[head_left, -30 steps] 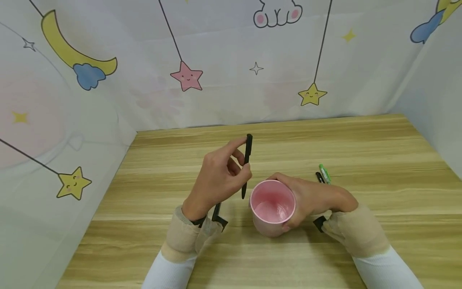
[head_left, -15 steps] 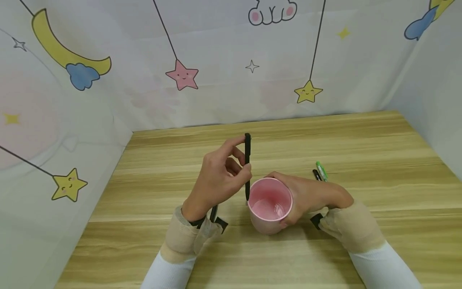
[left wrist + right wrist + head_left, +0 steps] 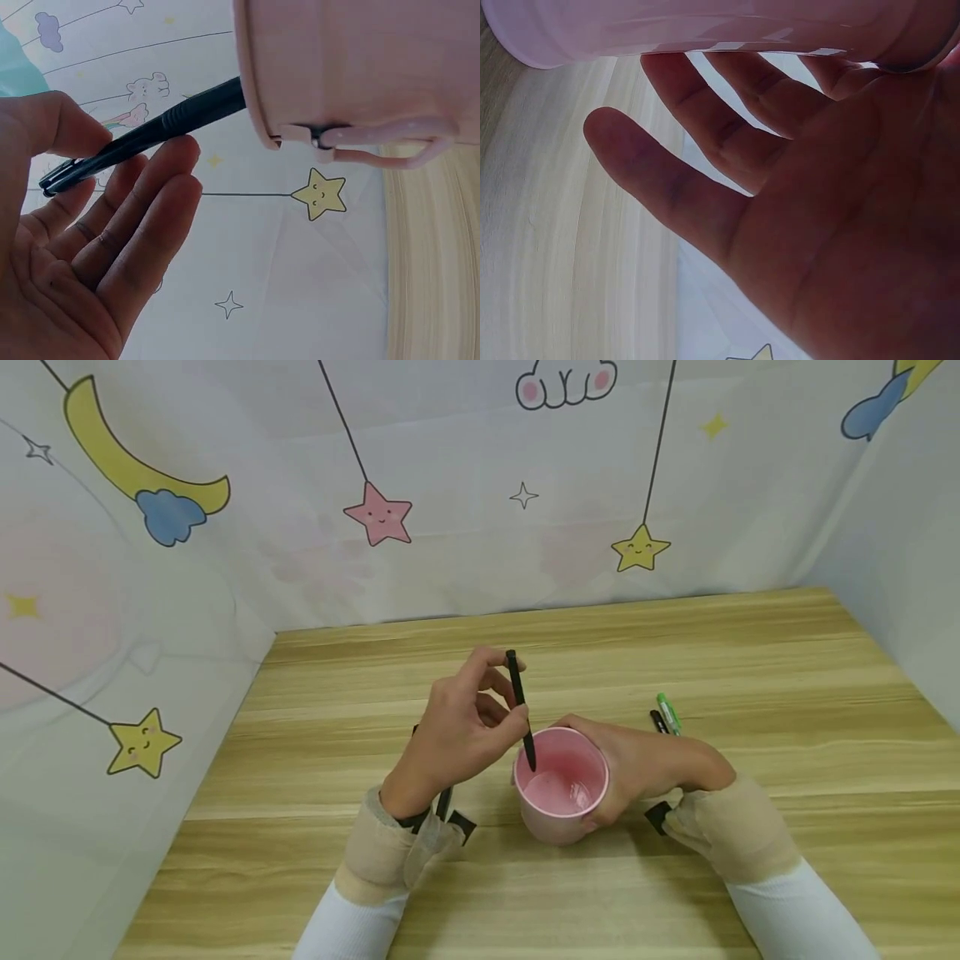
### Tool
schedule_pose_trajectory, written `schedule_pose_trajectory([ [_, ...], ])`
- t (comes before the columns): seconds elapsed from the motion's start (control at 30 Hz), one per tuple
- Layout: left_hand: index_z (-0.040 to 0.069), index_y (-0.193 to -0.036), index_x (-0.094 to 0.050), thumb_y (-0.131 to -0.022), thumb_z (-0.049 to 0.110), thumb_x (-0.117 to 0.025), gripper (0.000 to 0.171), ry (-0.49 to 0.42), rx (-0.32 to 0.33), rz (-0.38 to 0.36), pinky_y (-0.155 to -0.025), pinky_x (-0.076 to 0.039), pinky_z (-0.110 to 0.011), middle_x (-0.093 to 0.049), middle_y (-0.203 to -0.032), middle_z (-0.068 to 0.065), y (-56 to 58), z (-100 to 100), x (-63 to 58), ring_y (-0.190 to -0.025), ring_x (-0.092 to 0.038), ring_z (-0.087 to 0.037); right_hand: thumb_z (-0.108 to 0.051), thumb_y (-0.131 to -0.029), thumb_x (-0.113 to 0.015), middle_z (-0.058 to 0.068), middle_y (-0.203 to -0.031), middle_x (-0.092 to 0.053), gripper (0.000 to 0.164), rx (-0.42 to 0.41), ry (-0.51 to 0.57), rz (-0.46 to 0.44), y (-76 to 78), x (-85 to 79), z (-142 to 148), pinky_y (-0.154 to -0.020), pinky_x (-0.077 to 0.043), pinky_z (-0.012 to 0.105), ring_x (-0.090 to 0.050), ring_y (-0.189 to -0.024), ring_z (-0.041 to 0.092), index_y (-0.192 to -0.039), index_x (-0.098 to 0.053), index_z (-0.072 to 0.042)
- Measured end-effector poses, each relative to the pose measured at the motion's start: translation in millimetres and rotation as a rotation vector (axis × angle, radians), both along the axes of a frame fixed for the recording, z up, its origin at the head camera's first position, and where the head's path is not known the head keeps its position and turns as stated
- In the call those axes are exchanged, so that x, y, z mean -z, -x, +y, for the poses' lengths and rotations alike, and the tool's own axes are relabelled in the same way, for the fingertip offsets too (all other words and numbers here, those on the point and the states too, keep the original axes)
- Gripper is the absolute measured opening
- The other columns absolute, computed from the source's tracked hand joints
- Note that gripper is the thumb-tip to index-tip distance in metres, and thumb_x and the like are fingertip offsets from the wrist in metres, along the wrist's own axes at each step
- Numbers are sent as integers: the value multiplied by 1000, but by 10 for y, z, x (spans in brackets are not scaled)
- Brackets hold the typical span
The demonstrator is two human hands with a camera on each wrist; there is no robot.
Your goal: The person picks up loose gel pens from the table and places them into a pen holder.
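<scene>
Between its thumb and fingers my left hand [image 3: 465, 718] pinches a black pen [image 3: 519, 689], tilted with its tip down inside the mouth of a pink cup [image 3: 558, 831]. In the left wrist view the pen [image 3: 142, 139] passes behind the rim of the cup [image 3: 360, 67], which has a small handle on its side. My right hand [image 3: 645, 764] grips the cup from the right, fingers around its far side and thumb at the near side. The right wrist view shows the fingers [image 3: 712, 127] against the cup wall [image 3: 705, 30]. Inside, the visible part of the cup holds only the pen tip.
Behind the right hand, a green-and-white pen [image 3: 669, 713] and a black pen [image 3: 658, 722] lie side by side on the wooden table [image 3: 360, 685]. A white cloth backdrop [image 3: 465, 560] printed with stars and a moon stands along the table's far and side edges.
My left hand has brought the pen rightward, from beside the cup to over its rim, so the tip is now inside the mouth. The right hand keeps holding the cup.
</scene>
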State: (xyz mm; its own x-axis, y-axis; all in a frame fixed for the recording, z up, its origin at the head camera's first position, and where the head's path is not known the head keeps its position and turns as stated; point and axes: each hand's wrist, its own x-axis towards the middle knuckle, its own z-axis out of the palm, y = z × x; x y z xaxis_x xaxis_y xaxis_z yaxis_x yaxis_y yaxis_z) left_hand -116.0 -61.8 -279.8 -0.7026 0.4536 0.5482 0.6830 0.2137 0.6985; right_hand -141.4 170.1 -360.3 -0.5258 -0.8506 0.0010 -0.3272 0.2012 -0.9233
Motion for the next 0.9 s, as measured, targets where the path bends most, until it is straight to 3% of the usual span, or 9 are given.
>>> schedule_pose_trajectory([
  [0.27,3,-104,-51,-78,-1,-59,27,80,0,-20,-54,-54,-30,-62,-73,-6,15,5,16,-59,-59,-7,-23,-58,-87,2,-122,-54,85,19,-3,-2,-7,8,5,-95,-40,51,-49,-110,25,-128,-39,-18],
  [0.5,12,-103,-51,-81,13,-60,24,146,19,-6,-53,-52,-22,-63,-71,8,216,-30,373,-60,-57,2,-20,-58,-87,0,-121,-54,84,7,4,-3,-14,-7,-4,-93,-42,51,-50,-109,25,-127,-39,-18],
  [0.7,12,-98,-52,-79,17,-62,22,211,4,10,-50,-51,-21,-62,-67,10,221,-25,408,-57,-55,4,-24,-60,-86,3,-122,-53,85,6,-1,-11,-24,-39,-4,-93,-42,51,-50,-108,27,-128,-37,-17],
  [0.9,16,-94,-60,-80,21,-61,15,325,-77,30,-48,-47,-21,-59,-63,11,230,-30,423,-52,-50,5,-16,-62,-85,8,-121,-53,82,-6,5,-26,-81,-211,-24,-91,-41,56,-50,-108,27,-128,-37,-8],
])
